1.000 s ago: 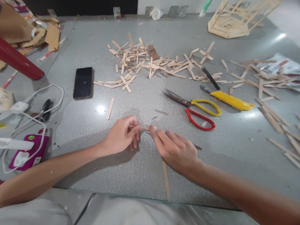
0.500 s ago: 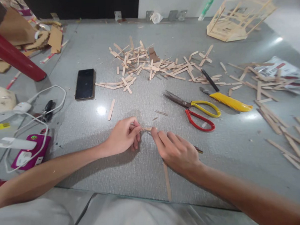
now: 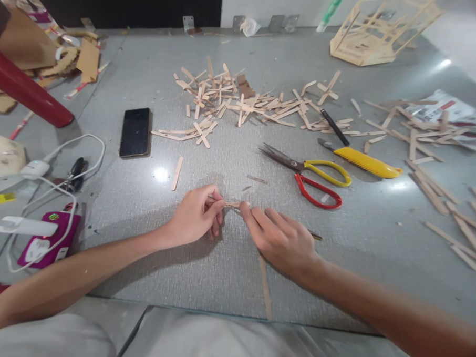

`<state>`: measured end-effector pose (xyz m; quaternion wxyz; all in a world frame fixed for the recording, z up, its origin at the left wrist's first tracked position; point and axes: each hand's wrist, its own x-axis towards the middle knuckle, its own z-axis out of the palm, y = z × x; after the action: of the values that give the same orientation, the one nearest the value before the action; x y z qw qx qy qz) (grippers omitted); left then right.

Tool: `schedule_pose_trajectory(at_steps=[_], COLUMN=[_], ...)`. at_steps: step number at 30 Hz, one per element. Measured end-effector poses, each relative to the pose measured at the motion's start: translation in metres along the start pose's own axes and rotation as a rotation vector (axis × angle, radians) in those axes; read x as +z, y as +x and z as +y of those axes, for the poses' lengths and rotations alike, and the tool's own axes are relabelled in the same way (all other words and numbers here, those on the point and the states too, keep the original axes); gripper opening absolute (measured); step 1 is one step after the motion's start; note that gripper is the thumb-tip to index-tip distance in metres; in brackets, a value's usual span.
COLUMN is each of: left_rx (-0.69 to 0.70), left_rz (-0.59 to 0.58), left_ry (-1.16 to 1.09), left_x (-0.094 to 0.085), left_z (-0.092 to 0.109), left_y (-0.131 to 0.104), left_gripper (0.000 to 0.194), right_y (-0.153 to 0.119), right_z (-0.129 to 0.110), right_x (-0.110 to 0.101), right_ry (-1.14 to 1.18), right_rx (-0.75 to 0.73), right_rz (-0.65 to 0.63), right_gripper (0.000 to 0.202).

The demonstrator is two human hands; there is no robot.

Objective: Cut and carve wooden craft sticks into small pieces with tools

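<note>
Low over the grey tabletop, my left hand (image 3: pixel 198 213) pinches one end of a thin wooden stick piece (image 3: pixel 233 204). My right hand (image 3: pixel 280 234) has its fingers closed on the other end, so the piece spans the short gap between the hands. Its full shape is hidden by fingers. A long flat wooden stick (image 3: pixel 265 288) lies under and below my right hand. Small wood slivers (image 3: pixel 257 179) rest just beyond the fingertips. One short craft stick (image 3: pixel 177 173) lies up and left of my left hand. Partly covered by my right hand is a dark slim object (image 3: pixel 316 235).
Scissors (image 3: pixel 300 166) with red and yellow handles and a yellow utility knife (image 3: pixel 367 162) lie to the right. A heap of craft sticks (image 3: pixel 218 95) spreads across the back. A phone (image 3: pixel 135 133), white cable (image 3: pixel 102 147) and purple power strip (image 3: pixel 53 239) are left; a stick frame (image 3: pixel 366 52) stands back right.
Both hands keep almost the same place and grip on the stick piece. The view has shifted very slightly; nothing on the table has visibly moved.
</note>
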<state>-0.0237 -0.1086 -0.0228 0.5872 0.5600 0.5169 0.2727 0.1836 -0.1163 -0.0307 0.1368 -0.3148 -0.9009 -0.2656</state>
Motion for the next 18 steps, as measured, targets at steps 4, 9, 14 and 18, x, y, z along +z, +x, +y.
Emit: schedule_pose_trajectory(at_steps=[4, 9, 14, 18], left_rx=[0.019, 0.055, 0.068, 0.056], left_rz=[-0.003, -0.009, 0.001, 0.029], left_ry=[-0.004, 0.029, 0.048, 0.026], left_x=[-0.0002, -0.0009, 0.0001, 0.0010], left_z=[-0.0018, -0.0010, -0.0016, -0.0051], left_y=[0.0002, -0.0006, -0.0020, -0.0013], left_gripper=[0.022, 0.023, 0.024, 0.024], right_y=[0.0003, 0.0038, 0.0072, 0.0053], right_z=[-0.0004, -0.0007, -0.0035, -0.0005], right_x=[0.0005, 0.0013, 0.0005, -0.0043], right_ry=[-0.007, -0.024, -0.033, -0.040], right_rx=[-0.016, -0.025, -0.025, -0.021], right_rz=[-0.007, 0.005, 0.007, 0.007], right_gripper=[0.025, 0.022, 0.020, 0.021])
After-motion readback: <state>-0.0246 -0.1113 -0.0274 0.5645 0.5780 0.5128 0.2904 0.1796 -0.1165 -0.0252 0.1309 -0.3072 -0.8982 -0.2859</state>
